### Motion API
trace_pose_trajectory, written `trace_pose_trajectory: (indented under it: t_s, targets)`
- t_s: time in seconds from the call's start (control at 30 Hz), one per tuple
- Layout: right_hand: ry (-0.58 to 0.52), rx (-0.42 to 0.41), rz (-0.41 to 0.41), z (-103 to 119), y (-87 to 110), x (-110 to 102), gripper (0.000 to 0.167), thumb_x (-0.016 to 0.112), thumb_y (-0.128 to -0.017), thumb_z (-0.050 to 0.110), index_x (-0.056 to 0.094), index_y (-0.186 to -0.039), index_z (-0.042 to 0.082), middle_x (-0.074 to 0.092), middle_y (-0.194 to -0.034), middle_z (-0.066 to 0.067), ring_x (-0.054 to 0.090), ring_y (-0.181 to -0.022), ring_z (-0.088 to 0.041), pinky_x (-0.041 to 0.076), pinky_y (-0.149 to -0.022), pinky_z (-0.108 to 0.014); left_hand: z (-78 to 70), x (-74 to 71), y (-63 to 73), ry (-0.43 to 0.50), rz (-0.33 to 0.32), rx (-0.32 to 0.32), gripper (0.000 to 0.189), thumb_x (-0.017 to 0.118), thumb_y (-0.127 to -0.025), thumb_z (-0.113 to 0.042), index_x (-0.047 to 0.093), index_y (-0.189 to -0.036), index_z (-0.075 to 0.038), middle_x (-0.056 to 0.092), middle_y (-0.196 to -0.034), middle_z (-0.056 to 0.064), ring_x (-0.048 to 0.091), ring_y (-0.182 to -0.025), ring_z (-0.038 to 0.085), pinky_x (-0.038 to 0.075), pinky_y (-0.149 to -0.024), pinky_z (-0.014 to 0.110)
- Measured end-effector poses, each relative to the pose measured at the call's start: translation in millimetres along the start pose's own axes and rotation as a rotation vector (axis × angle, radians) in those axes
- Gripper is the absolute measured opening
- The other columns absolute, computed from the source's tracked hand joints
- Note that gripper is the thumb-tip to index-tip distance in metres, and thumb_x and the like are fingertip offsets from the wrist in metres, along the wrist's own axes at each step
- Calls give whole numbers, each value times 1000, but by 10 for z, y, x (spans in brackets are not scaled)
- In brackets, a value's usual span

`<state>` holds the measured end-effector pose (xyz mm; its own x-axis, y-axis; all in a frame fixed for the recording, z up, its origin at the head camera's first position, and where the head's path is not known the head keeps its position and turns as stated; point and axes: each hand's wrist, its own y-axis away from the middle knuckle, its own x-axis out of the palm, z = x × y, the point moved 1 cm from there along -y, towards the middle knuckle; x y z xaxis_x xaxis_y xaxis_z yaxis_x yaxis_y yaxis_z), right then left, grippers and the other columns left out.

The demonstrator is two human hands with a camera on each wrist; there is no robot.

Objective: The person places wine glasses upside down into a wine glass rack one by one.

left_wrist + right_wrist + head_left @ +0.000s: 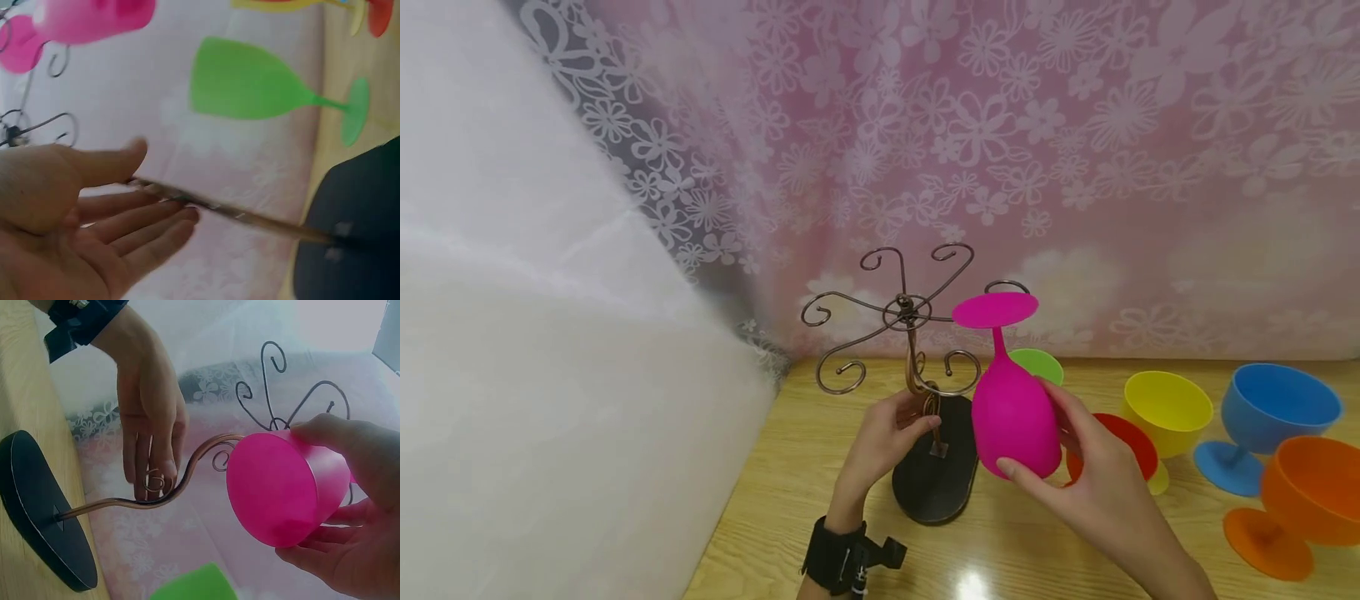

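My right hand (1101, 475) grips the bowl of a pink goblet (1015, 417), which is upside down with its foot on top and its rim facing down. The goblet stands close to the right arms of a dark metal stemware rack (907, 312) with several curled hooks. In the right wrist view the goblet's open mouth (272, 490) faces the camera. My left hand (883, 437) holds the rack's curved stem (112, 503) between thumb and fingers, above its black oval base (934, 492). In the left wrist view the stem (262, 222) runs from the fingertips to the base.
On the wooden table (760, 517) several goblets stand upright at the right: green (1037, 364), red (1123, 433), yellow (1168, 417), blue (1273, 417) and orange (1311, 492). A pink floral curtain (1037, 167) hangs behind, with a white wall (550, 375) at the left.
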<state>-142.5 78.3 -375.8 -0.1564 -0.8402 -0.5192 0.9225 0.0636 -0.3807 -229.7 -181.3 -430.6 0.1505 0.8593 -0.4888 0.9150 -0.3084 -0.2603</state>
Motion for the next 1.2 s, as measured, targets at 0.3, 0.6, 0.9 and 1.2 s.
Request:
trace_pose_trajectory:
  t_s: [0.3,0.6,0.9,1.2]
  targets:
    - [-14,-10,31,-30,-79,191,97,91,-78,40,42,-153,3,61,-137,-18,66,-115,-39,61,-82,-46,118,218,-112,178,-181,93,38,69,-96,3,62,-133,9,67,-127,25,67,-116,35,57,-93,32]
    - [-28,-28,63,-27,-168,329,94,91,-77,40,44,-149,2,59,-135,-17,64,-111,-35,63,-80,-46,112,354,-152,259,-315,96,36,65,-94,13,63,-129,12,66,-129,27,65,-118,37,56,-95,37]
    - [-68,-116,96,7,-138,474,92,96,-72,29,47,-144,2,64,-130,-13,67,-109,-31,63,-81,-43,-211,319,-53,176,-367,92,27,64,-93,13,67,-120,14,70,-115,30,69,-109,42,58,-90,41]
    - [-69,-142,102,70,-34,491,94,98,-67,21,46,-143,5,63,-131,-11,65,-115,-29,61,-86,-47,-225,288,-50,134,-386,112,16,69,-91,10,71,-107,14,73,-103,28,72,-99,40,61,-83,37]
